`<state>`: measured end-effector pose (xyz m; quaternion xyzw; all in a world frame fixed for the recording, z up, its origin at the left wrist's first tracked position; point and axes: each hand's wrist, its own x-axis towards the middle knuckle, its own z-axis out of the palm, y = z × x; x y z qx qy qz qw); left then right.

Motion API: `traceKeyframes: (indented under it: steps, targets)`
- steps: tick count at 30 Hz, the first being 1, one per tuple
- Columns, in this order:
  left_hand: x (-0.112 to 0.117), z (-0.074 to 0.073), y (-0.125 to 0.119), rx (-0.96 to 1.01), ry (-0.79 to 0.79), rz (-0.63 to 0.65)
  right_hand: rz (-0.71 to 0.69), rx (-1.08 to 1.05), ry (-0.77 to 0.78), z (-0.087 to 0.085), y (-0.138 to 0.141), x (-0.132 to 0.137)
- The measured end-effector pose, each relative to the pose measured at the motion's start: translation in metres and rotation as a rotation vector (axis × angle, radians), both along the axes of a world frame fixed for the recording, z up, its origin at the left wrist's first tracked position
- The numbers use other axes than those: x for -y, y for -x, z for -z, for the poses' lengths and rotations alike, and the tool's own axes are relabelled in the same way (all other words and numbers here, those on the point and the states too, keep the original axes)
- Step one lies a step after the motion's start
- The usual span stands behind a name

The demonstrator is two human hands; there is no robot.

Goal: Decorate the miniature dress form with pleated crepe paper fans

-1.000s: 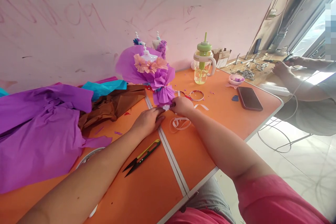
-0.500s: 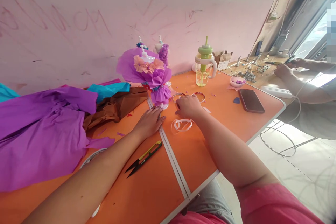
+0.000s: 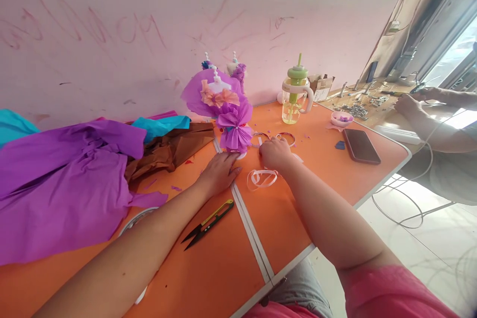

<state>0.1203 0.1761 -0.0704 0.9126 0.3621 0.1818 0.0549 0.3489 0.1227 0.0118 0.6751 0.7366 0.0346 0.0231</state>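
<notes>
My left hand (image 3: pixel 222 171) lies on the table, fingers stretched out to the white base (image 3: pixel 242 155) of a small dress form. The form wears a purple paper dress (image 3: pixel 236 126) with peach paper flowers (image 3: pixel 218 95). To the right, my right hand (image 3: pixel 278 154) is closed with its fingers curled down; what it grips is hidden. Two shiny ring-shaped loops (image 3: pixel 286 138) show just beyond it, with a pale strip by the fingertips. A loose coil of white ribbon (image 3: pixel 263 178) lies nearer me. Thread snips (image 3: pixel 208 223) rest below my left hand.
Purple crepe paper (image 3: pixel 67 194), brown paper (image 3: pixel 171 151) and blue paper (image 3: pixel 162 126) heap on the left. A drink bottle (image 3: pixel 295 94), pink bowl (image 3: pixel 342 119) and phone (image 3: pixel 361 146) stand or lie on the right. Another person's hands (image 3: pixel 413 104) work at a wooden bench.
The view has shifted slightly, so everything sits a little further right. A pale strip now shows beside my right fingertips. My left hand stays by the dress form's base.
</notes>
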Motion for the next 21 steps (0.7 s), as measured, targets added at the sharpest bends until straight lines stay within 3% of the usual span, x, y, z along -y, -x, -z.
traceKeyframes:
  steps: [8,14,21]
  targets:
    - [0.008,-0.005,-0.002,-0.059,-0.059,0.013,0.010,-0.012,-0.054,0.003,0.000,-0.003]
    - [0.016,-0.011,-0.002,-0.030,-0.082,-0.066,-0.129,-0.015,-0.044,0.004,0.011,0.001]
    - [0.015,-0.013,-0.005,0.083,-0.028,-0.015,-0.254,-0.001,-0.006,0.014,0.027,0.000]
